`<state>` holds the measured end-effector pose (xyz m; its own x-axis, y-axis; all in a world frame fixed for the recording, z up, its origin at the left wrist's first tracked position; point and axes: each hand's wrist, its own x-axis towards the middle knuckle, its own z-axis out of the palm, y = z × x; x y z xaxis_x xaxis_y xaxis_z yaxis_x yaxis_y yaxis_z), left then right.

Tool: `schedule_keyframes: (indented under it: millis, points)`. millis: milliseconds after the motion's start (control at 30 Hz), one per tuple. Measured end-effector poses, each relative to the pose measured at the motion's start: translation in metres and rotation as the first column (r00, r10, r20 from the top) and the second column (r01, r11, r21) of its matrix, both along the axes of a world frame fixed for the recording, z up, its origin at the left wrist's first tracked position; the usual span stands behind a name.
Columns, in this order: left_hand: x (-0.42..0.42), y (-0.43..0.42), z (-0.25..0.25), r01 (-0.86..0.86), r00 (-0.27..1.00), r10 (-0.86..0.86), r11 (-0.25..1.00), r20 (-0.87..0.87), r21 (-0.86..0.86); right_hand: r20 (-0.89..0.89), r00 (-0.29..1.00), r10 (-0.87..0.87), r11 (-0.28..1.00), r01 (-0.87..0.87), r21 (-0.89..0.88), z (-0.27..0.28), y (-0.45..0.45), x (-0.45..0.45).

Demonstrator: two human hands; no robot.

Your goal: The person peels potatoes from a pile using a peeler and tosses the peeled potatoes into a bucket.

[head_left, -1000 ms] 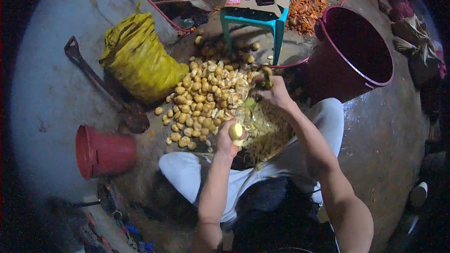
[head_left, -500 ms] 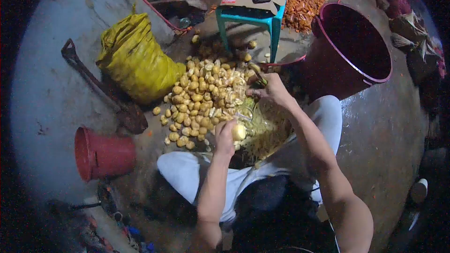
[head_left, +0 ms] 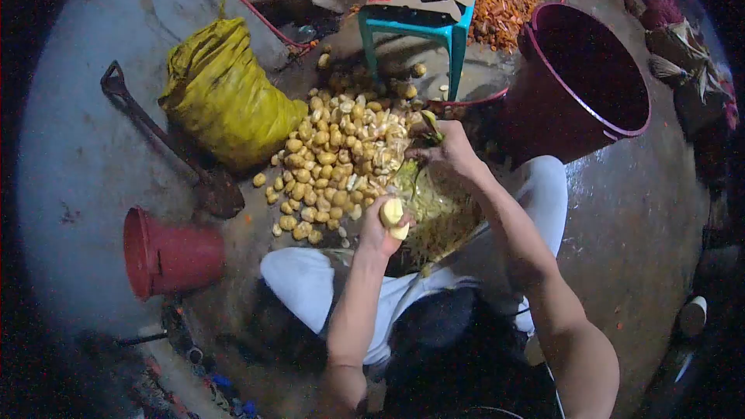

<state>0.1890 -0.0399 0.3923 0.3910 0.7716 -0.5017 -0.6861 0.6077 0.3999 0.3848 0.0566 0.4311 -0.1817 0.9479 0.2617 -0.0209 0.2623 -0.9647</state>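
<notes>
Big tub (head_left: 535,120) stands upper R on the floor (head_left: 636,217), yellow sack (head_left: 233,101) upper L, potato pile (head_left: 322,159) betw. them. Red bucket (head_left: 190,260) further L, nearer. Peelings (head_left: 438,198) just R of pile. R hand (head_left: 456,149) over them, fingers curled on a greenish thing (head_left: 432,128), poss. a tool, can't tell. L hand (head_left: 377,226), fingers wrapped on pale potato (head_left: 390,212) by pile's near edge. Vs a moment ago: potato's turned, two pale faces now, not one; R hand abt same. Prob. a re-grip, peeling unfinished.
</notes>
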Motion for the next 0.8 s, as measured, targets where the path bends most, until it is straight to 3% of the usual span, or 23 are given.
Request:
schedule_keyframes:
  millis: [33, 100, 133, 167, 233, 267, 333, 367, 400, 433, 467, 500, 633, 700, 767, 800]
  points:
    - [0.001, 0.001, 0.001, 0.001, 1.000, -0.001, 1.000, 0.003, 0.013, -0.078, 0.996, -0.039, 0.996, 0.032, -0.088, -0.002, 0.005, 0.001]
    - [0.001, -0.009, 0.004, -0.039, 0.982, 0.034, 0.999, 0.186, 0.020, 0.213, 0.973, -0.085, 0.958, 0.021, 0.287, 0.004, -0.009, 0.003]
    - [0.005, -0.009, 0.022, -0.063, 0.997, 0.065, 0.995, 0.030, -0.076, 0.234, 0.972, -0.023, 0.938, -0.060, 0.342, 0.034, -0.022, 0.000]
    - [0.007, -0.006, 0.021, -0.064, 0.997, 0.066, 0.995, 0.033, -0.074, 0.214, 0.972, 0.092, 0.931, -0.161, 0.328, 0.025, -0.021, -0.001]
    - [0.008, -0.007, 0.019, -0.034, 0.999, 0.035, 0.999, 0.021, -0.013, 0.248, 0.966, -0.079, 0.950, -0.002, 0.311, 0.005, -0.014, 0.002]
    - [0.009, -0.007, 0.020, -0.013, 1.000, 0.013, 1.000, 0.025, 0.022, 0.134, 0.986, -0.098, 0.987, 0.079, 0.141, -0.035, 0.001, 0.010]
    - [0.006, -0.002, 0.023, -0.072, 0.990, 0.060, 0.993, 0.130, 0.089, -0.231, 0.964, -0.129, 0.960, 0.064, -0.271, 0.005, 0.001, 0.012]
    - [0.003, -0.001, 0.023, -0.135, 0.967, 0.101, 0.982, 0.232, 0.135, -0.092, 0.990, -0.109, 0.971, 0.086, -0.224, 0.015, -0.004, 0.013]
    - [-0.002, 0.006, 0.026, -0.148, 0.962, 0.099, 0.972, 0.254, 0.184, -0.091, 0.991, -0.103, 0.972, 0.080, -0.223, 0.013, -0.003, 0.014]
    - [-0.006, 0.012, 0.029, -0.212, 0.962, 0.208, 0.977, 0.175, 0.006, 0.103, 0.987, -0.121, 0.991, 0.114, 0.071, 0.007, -0.001, 0.016]
    - [-0.007, 0.016, 0.031, -0.262, 0.958, 0.268, 0.962, 0.098, -0.076, 0.274, 0.943, -0.190, 0.929, 0.083, 0.360, 0.003, 0.000, 0.016]
    - [-0.009, 0.019, 0.033, -0.313, 0.948, 0.319, 0.938, 0.019, -0.148, 0.271, 0.945, -0.183, 0.928, 0.075, 0.364, -0.003, 0.001, 0.015]
    - [-0.012, 0.019, 0.026, -0.318, 0.948, 0.319, 0.933, -0.027, -0.166, 0.431, 0.886, -0.169, 0.979, 0.099, 0.179, -0.021, 0.003, 0.013]
    - [-0.015, 0.018, 0.018, -0.319, 0.948, 0.319, 0.942, -0.012, -0.109, 0.610, 0.759, -0.229, 0.947, 0.029, 0.319, -0.029, -0.004, 0.009]
    - [-0.019, 0.023, -0.018, -0.326, 0.945, 0.325, 0.939, -0.029, -0.105, 0.838, 0.531, -0.125, 0.985, -0.035, 0.169, -0.033, -0.016, -0.003]
    - [-0.020, 0.022, -0.029, -0.337, 0.941, 0.333, 0.940, -0.066, -0.052, 0.860, 0.507, -0.066, 0.989, -0.078, 0.122, -0.032, -0.022, -0.009]
